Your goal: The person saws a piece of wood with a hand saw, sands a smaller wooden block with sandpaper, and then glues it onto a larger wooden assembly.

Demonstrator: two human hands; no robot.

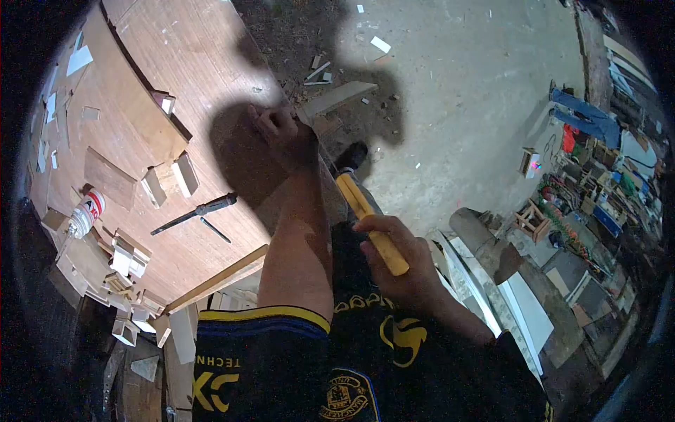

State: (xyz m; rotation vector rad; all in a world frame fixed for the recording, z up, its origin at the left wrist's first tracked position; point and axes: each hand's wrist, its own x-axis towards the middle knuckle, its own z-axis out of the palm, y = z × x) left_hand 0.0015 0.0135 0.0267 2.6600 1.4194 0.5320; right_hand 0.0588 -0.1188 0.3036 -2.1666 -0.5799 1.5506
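Note:
A yellow wooden handle (373, 225) slants through the grip of my right hand (406, 259), whose fingers wrap round it near its lower end. Whatever the handle's far end carries cannot be made out. My left hand (285, 137) is in shadow over the edge of the wooden panel (232, 84), its fingers curled and pressed together; anything small between them is too dark to tell. On the panel, left of my left forearm, lies a black long-handled tool (200, 210).
Small wooden box pieces (130, 259) and a white-and-red bottle (88, 212) stand at the left. Wood scraps (341, 98) lie on the concrete floor (471, 84). Boards (524, 302) lean at the lower right, with piled clutter (598, 197) beyond.

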